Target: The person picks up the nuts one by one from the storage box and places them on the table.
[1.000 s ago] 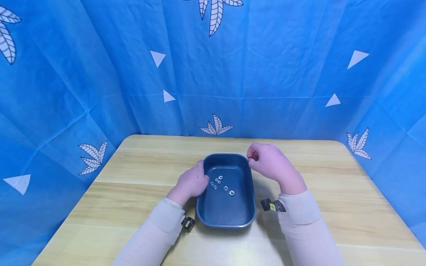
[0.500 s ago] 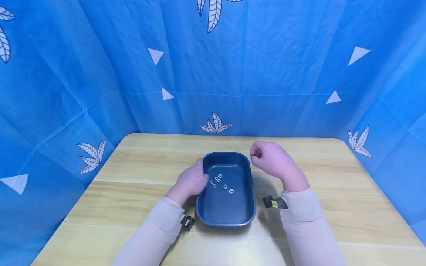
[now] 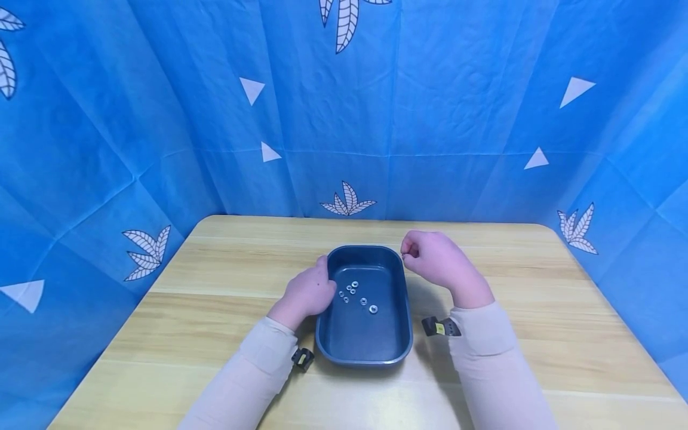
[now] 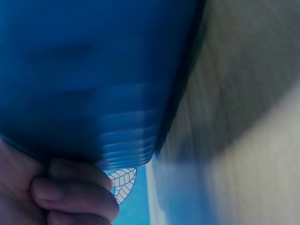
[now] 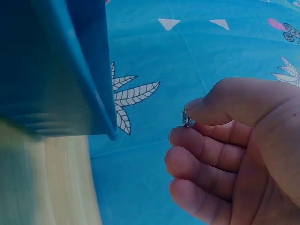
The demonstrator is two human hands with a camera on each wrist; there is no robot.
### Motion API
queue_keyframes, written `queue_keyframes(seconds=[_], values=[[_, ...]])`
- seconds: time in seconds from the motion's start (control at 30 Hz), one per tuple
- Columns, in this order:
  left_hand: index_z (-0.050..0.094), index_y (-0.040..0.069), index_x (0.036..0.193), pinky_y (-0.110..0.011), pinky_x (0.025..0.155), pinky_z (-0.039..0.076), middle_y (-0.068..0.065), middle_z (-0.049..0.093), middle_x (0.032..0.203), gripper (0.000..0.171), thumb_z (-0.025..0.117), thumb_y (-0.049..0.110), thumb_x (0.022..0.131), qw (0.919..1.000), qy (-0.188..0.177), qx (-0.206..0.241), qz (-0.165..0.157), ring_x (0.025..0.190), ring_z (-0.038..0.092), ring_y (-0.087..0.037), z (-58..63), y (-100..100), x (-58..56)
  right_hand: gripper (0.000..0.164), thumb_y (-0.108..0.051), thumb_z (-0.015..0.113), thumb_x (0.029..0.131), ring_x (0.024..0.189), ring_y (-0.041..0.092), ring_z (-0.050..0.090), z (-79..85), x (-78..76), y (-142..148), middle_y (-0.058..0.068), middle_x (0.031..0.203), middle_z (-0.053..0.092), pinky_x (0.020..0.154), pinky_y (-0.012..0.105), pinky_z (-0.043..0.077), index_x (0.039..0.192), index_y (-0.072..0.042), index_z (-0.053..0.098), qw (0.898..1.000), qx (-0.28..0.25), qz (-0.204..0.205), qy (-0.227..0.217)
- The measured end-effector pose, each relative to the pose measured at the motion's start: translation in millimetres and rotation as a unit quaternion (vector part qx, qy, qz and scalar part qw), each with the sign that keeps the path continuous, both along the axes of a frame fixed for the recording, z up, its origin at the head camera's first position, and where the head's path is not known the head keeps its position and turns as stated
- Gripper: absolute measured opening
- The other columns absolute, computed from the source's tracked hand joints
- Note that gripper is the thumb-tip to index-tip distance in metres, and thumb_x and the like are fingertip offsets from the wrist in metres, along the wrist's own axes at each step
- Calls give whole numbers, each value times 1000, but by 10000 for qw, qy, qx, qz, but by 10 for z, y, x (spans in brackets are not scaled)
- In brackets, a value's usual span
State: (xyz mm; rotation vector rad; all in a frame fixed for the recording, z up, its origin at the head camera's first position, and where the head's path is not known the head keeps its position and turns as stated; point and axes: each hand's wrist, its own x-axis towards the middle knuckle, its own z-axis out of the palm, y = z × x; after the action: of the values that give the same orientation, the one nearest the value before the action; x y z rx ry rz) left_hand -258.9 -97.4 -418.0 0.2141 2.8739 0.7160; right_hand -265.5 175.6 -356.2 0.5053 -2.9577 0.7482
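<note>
A dark blue rectangular tray (image 3: 365,343) with rounded corners stands on the table. Inside lie several small silvery metal nuts (image 3: 373,309), mostly toward its left and middle. My left hand (image 3: 310,292) grips the tray's left wall; in the left wrist view its fingers (image 4: 77,197) are curled against the outside of the tray. Just off the tray's far right corner, my right hand (image 3: 438,261) is raised. Between thumb and forefinger it pinches one small metal nut (image 5: 186,118), seen edge-on in the right wrist view, with the other fingers curled below.
The light wooden table (image 3: 537,334) extends to both sides of the tray. A blue cloth (image 3: 457,119) with white leaf and triangle prints hangs along the back and sides. Black wrist-camera mounts (image 3: 441,326) sit at both cuffs.
My right hand shifts slightly right, away from the tray corner, then back a little left, still pinching the nut. The left hand, the tray and the nuts inside stay put.
</note>
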Motion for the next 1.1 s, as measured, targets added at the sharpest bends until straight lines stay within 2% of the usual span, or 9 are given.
queue_keyframes(seconds=[0.27,0.57,0.77,1.0,1.1], values=[[23,-4,157,-36,56,45,-17,64,109,69,51,23,101,10000,-35,39,9,71,59,-23,0,-3,-11,7,-10,62,87,74,22,56,-59,-52,50,0,79,62,69,39,47,91,-13,66,9999,-20,18,-100],[22,-3,158,-36,56,45,-19,61,124,69,51,23,100,10000,-65,15,29,78,60,-24,-15,-7,-19,5,-10,62,88,76,23,56,-170,-121,114,1,81,62,71,40,46,92,-12,65,9996,57,-19,-261],[22,-2,158,-36,57,45,-18,61,125,69,51,25,101,9999,-91,-13,71,82,61,-25,-9,2,-17,4,-10,62,89,72,22,56,-252,-167,174,2,81,62,68,39,47,92,-10,65,9981,25,0,-615],[22,-2,158,-36,55,45,-18,62,121,69,51,24,101,9999,-131,29,79,74,59,-23,-14,-5,-11,5,-13,64,91,74,21,56,-357,-209,234,3,84,64,68,38,48,92,-8,66,9955,52,50,-940],[21,-2,159,-36,55,45,-17,65,109,69,50,24,101,9998,-149,69,58,68,59,-23,-15,-4,-8,5,-13,64,92,75,22,56,-395,-224,251,4,85,64,68,38,48,92,-8,66,9944,63,21,-1059]])
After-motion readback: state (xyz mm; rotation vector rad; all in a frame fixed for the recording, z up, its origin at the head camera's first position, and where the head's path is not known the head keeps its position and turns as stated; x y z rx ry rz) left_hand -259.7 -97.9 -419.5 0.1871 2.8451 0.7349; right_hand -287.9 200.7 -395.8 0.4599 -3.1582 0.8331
